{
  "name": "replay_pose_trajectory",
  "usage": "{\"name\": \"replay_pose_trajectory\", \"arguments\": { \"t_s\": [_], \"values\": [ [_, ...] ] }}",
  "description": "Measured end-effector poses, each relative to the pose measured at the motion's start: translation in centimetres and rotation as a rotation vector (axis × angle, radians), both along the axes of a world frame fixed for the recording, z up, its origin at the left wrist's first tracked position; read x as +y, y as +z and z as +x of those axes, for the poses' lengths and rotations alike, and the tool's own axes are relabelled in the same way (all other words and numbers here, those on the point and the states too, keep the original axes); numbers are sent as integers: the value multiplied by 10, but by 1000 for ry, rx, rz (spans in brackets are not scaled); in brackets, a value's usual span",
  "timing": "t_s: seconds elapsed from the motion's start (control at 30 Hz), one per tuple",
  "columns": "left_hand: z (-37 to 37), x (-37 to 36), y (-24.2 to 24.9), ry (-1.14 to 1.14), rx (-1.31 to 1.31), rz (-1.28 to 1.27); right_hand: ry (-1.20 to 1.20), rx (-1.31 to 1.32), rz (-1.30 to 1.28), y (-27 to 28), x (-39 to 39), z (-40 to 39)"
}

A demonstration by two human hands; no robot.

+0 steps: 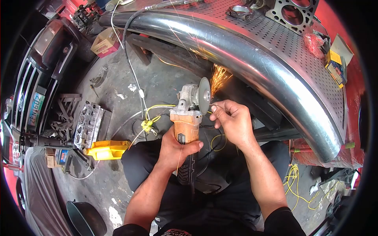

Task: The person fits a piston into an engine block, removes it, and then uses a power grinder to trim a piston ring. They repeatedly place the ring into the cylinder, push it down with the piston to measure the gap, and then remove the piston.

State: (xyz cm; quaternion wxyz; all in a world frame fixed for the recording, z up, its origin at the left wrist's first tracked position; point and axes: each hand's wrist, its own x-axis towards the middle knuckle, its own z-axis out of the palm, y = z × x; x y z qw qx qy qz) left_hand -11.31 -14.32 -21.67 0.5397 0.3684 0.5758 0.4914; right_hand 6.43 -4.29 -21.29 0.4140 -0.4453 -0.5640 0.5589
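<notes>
Curving across the far side and down to the right, the bench's steel edge (236,45) borders a perforated top (287,59), where we see a gasket (292,15) and a lump of red plastic (314,45). Below spreads a grey floor (114,88), stained and littered with scraps, with a car front (43,74) along the left and an engine head (88,126) nearer us. Yellow cord (293,183) lies looped at near right. Among the containers, a carton (106,42) sits open at far left, its contents unclear to us; a dark tub (87,218) stands at near left, too shadowed inside to read; a small yellow-and-blue box (334,67) rests at the bench's right end. In the middle, over our knees, our left hand (174,151) wraps around the grinder (187,125). Our right hand (235,121) narrows to a pinch on a small piece (213,109), too tiny to identify, beside the disc (204,95), and orange sparks (220,78) spray beyond it.
</notes>
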Motion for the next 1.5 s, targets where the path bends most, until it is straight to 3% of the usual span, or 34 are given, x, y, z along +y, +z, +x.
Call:
{"name": "replay_pose_trajectory", "arguments": {
  "t_s": [0.73, 0.97, 1.27, 1.5],
  "values": [
    [0, 0, 10, 10, -72, 8, 12, -12, -17, 0, -1, 2],
    [-18, -2, 23, 108, -225, 242, 8, 126, -105, -5, 2, 11],
    [-38, -13, 25, 294, -301, 245, 48, 268, -33, -14, -1, 12],
    [-37, -19, 21, 175, -235, 209, -6, 149, 100, -11, -4, -2]
  ]
}}
